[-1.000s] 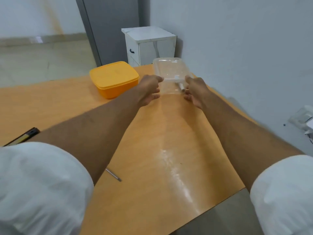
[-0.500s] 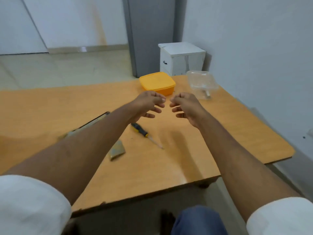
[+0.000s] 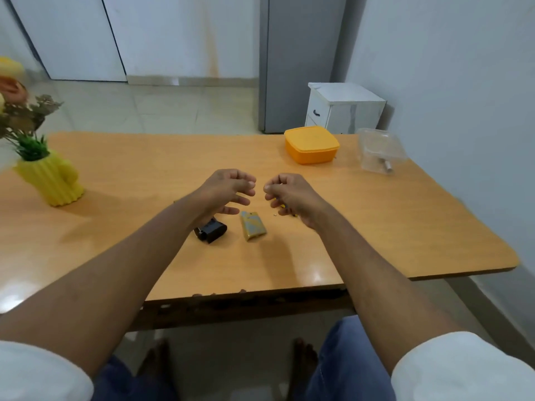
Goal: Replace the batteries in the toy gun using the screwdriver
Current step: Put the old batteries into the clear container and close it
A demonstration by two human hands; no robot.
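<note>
My left hand (image 3: 224, 192) and right hand (image 3: 285, 195) hover side by side over the middle of the orange-topped wooden bench (image 3: 144, 169), fingers loosely curled; neither plainly holds anything, though the right hand covers part of what lies under it. Below the left hand lies the black plastic toy gun (image 3: 210, 231), of which only one blocky end shows; the rest is hidden by my forearm, so I cannot say which way the muzzle points or fix its long axis. Just to its right lies the small olive-and-grey flat battery cover (image 3: 252, 226), long axis running roughly away from me, tilted slightly leftward at its far end. A bit of yellow and black under the right hand (image 3: 285, 211) may be the screwdriver handle; too little shows to be sure. A tiny pale speck (image 3: 274, 215) between cover and right hand is probably the screw.

I judge the gun light, rigid and smooth, best gripped around its body. The cover looks thin and stiff; I would pinch it by its long edges. The speck, if a screw, would roll and be lost easily.

Far right stand a closed orange plastic lunch box (image 3: 311, 144) and a clear plastic tub (image 3: 380, 150).
</note>
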